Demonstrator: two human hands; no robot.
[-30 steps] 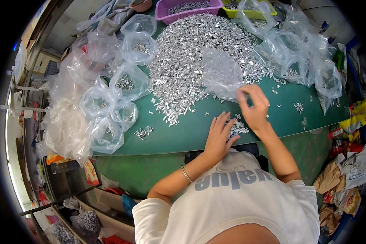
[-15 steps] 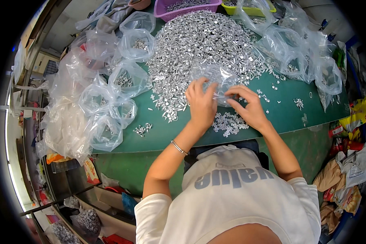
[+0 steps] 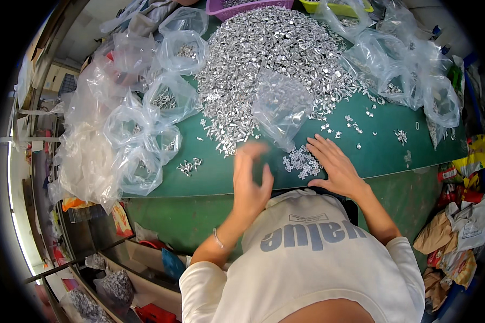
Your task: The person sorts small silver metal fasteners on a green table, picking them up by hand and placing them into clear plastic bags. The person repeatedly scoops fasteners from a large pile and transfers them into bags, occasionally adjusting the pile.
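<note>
A small clear plastic bag (image 3: 283,102) lies against the front of a large heap of small silvery metal parts (image 3: 269,51), and neither hand touches it. My right hand (image 3: 337,167) rests on the table with its fingers outstretched. Its fingertips and palm edge border a small pile of flat cross-shaped metal pieces (image 3: 302,162). On the other side of that pile, near the table's front edge, is my left hand (image 3: 250,177). Motion blurs its fingertips, but thumb and fingers stand apart and nothing shows between them.
Open clear bags of metal parts (image 3: 170,97) line the left, with more bags (image 3: 382,62) at the right. A purple basket (image 3: 214,8) and a yellow basket (image 3: 310,6) stand behind the heap. Small clusters of parts (image 3: 189,166) lie on the green table (image 3: 221,180).
Both hands have let go of the clear bag, which now lies on the heap. My left hand has come back toward the table edge; my right hand has lowered beside the cross-shaped pieces.
</note>
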